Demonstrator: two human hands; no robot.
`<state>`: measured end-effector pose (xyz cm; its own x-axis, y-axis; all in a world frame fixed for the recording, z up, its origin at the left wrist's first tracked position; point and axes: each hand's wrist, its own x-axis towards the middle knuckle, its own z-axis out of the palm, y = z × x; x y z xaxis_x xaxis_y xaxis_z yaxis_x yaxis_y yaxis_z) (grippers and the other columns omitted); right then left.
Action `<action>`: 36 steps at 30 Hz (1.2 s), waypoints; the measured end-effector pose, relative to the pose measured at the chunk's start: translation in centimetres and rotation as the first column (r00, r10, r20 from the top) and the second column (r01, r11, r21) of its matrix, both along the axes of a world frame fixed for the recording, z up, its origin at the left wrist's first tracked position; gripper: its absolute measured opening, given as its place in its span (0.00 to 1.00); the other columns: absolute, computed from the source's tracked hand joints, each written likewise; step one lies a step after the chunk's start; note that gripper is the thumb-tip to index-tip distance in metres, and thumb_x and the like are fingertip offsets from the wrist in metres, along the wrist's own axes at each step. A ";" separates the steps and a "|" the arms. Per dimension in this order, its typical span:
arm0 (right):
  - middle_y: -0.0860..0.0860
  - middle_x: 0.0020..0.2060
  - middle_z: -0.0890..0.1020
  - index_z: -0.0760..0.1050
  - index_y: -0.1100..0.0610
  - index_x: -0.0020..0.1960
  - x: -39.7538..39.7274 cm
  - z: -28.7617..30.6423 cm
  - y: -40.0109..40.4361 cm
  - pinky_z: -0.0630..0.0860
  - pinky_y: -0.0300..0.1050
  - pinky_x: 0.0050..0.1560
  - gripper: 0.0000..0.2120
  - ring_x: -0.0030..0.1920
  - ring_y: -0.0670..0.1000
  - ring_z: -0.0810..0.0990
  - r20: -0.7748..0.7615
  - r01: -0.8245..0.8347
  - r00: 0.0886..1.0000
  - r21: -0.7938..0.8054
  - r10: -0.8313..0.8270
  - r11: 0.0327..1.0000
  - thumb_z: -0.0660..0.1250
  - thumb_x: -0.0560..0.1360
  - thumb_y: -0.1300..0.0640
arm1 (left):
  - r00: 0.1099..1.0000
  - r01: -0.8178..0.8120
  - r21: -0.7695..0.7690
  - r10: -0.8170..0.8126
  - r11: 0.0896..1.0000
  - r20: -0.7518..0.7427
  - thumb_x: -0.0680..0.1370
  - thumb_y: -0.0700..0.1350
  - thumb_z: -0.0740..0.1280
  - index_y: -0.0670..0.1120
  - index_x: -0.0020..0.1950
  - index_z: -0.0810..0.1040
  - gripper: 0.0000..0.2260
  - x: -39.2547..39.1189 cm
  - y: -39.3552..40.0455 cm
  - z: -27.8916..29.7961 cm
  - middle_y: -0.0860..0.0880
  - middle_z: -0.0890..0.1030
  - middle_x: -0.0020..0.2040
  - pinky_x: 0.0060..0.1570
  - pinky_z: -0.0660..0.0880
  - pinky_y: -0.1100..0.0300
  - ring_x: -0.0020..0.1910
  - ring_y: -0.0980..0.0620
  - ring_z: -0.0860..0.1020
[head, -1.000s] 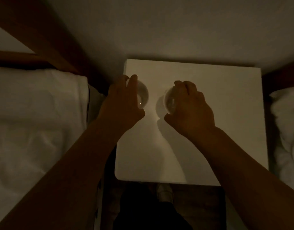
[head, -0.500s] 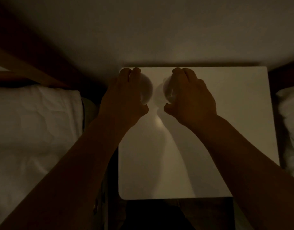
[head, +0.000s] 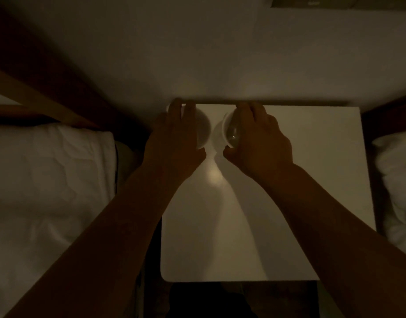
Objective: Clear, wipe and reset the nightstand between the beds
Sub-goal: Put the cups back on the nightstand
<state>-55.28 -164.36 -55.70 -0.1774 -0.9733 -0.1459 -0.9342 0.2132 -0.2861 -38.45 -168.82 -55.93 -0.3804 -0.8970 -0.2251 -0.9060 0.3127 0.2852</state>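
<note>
In dim light, a person's left hand (head: pixel 174 138) wraps over one glass (head: pixel 203 128) and the right hand (head: pixel 259 138) over a second glass (head: pixel 229 128), each clamped from above, at the far left corner of the white nightstand (head: pixel 300 180). The fingertips reach the table's back edge, against the wall (head: pixel 220 53). The glasses stand side by side with a narrow gap between them. The tabletop's right side and near half lie open. White bedding (head: pixel 48 191) flanks the left edge, a pillow (head: pixel 397 180) the right.
</note>
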 end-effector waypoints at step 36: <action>0.58 0.78 0.49 0.50 0.53 0.77 5.2 4.0 4.5 0.52 0.61 0.71 0.46 0.77 0.59 0.45 0.017 -0.246 0.968 -0.118 0.250 0.962 0.60 0.69 0.29 | 0.943 -0.324 -0.088 0.314 0.942 -0.111 0.73 0.67 0.60 0.50 0.78 0.53 0.39 7.5 8.3 5.2 0.41 0.47 0.79 0.70 0.57 0.37 0.77 0.38 0.46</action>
<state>-50.07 -159.84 -51.65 0.0748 -0.9967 -0.0329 -0.9437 -0.0601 -0.3253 -30.91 -160.52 -50.78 -0.0850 -0.9912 -0.1014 -0.9338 0.0437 0.3551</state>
